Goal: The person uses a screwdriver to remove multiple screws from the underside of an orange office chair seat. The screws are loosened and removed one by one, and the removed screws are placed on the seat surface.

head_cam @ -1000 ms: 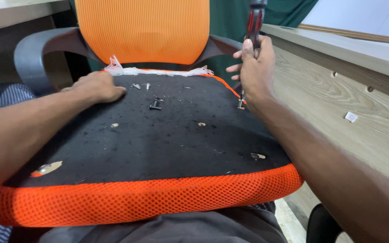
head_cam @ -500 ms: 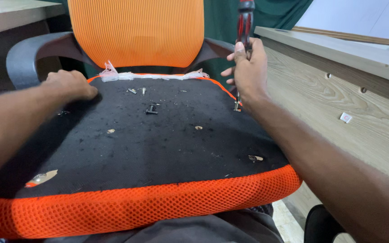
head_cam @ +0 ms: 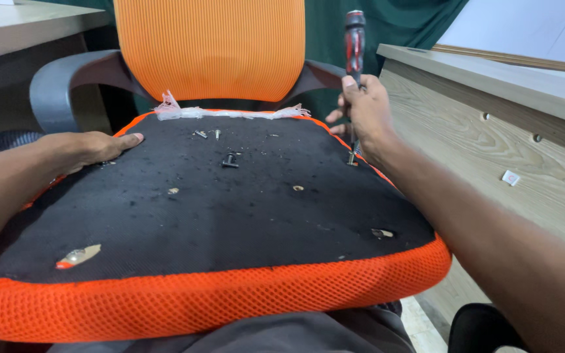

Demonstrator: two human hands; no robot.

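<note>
An orange mesh chair seat (head_cam: pixel 217 297) lies upside down on my lap, its black fabric underside (head_cam: pixel 230 209) facing up. My right hand (head_cam: pixel 365 111) grips a red and black screwdriver (head_cam: pixel 354 42) held upright, its tip on a screw (head_cam: pixel 352 159) at the seat's right edge. My left hand (head_cam: pixel 93 145) rests flat on the seat's left edge, fingers together. Loose black bolts (head_cam: pixel 229 160) and small screws (head_cam: pixel 208 134) lie near the middle and back of the underside. Several holes show in the fabric.
The chair's orange mesh backrest (head_cam: pixel 209 49) and grey armrest (head_cam: pixel 67 82) stand behind the seat. A wooden desk panel (head_cam: pixel 524 163) with holes runs along the right. Frayed white fabric (head_cam: pixel 184 111) lines the seat's back edge. A green curtain hangs behind.
My left hand slid from the seat's back left toward the left edge and flattened. The right hand stays on the screwdriver at the same screw, shifted slightly.
</note>
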